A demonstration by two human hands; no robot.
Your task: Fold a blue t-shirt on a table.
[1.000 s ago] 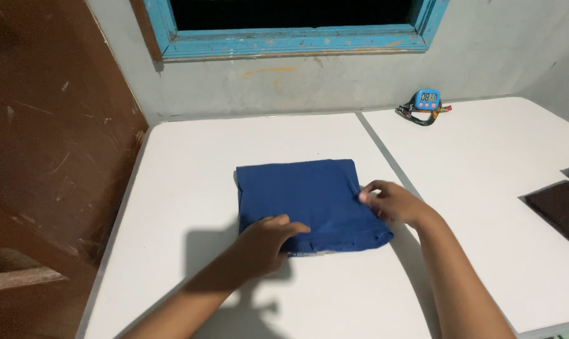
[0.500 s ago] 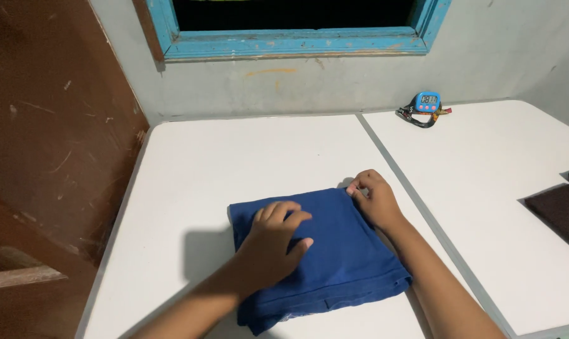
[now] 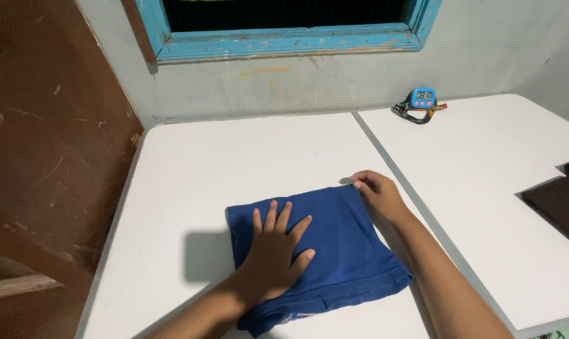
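Observation:
A folded blue garment (image 3: 341, 245) lies on the near part of the white table (image 3: 234, 157). My left hand (image 3: 275, 251) rests flat on top of it, fingers spread and pointing away from me. At the garment's far right corner, my right hand (image 3: 375, 193) has its fingers curled on the cloth's edge. Whether it pinches the corner or only touches it cannot be told.
A small blue digital timer (image 3: 422, 98) with a dark strap sits at the far edge by the wall. A second white table (image 3: 485, 157) adjoins on the right, with a dark cloth (image 3: 558, 201) at its right side. A brown wooden panel (image 3: 46, 125) stands at the left.
The blue garment has slid toward me and turned a little. My left hand went from curled at its near edge to lying flat and spread on top; my right hand moved to the far right corner.

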